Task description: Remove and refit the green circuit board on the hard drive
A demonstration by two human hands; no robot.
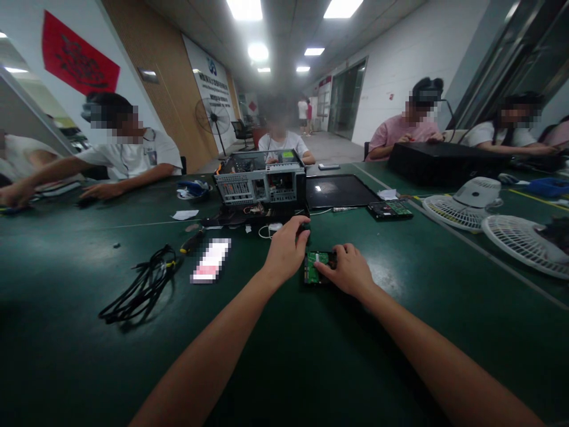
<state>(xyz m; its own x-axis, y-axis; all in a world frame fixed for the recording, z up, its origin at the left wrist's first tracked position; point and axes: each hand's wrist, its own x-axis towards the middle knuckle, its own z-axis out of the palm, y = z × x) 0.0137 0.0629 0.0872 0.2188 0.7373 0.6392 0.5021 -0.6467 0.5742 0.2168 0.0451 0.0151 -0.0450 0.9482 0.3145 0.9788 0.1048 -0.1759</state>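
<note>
A hard drive [313, 274] lies on the green table, its green circuit board facing up. My right hand [351, 270] grips its right part, with the thumb across the board and the fingers curled at the far edge. My left hand [287, 249] is just above and left of the drive, thumb and forefinger apart, nothing visibly held. Beyond it stands an opened computer case [258, 185], its slotted metal side towards me. A white cable [265, 231] lies just past my left hand.
Bundled black cables [140, 284], a screwdriver [192, 242] and a lit phone [211, 261] lie left. A dark flat panel [340, 191], another hard drive [391, 210] and white fan parts [462, 204] are right. Several people sit around the table.
</note>
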